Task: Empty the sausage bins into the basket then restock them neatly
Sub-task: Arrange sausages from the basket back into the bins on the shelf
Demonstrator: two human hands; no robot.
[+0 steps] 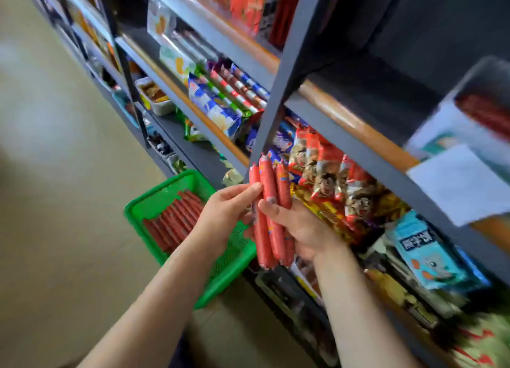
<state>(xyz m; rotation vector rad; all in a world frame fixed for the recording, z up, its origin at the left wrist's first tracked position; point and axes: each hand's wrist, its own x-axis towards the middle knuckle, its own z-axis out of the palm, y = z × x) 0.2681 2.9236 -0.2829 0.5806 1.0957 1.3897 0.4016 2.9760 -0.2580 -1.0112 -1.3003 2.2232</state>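
Both hands, left hand (229,204) and right hand (300,229), gripping a bundle of sausages (269,210) just above the green basket (154,202) on beige floor (55,202); beside grey shelving (356,144) crammed with snack packets (328,174).

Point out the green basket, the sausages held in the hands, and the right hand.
green basket (138,206): head view, bare near rim.
held sausages (268,185): head view, upper casing.
right hand (300,228): head view, back.
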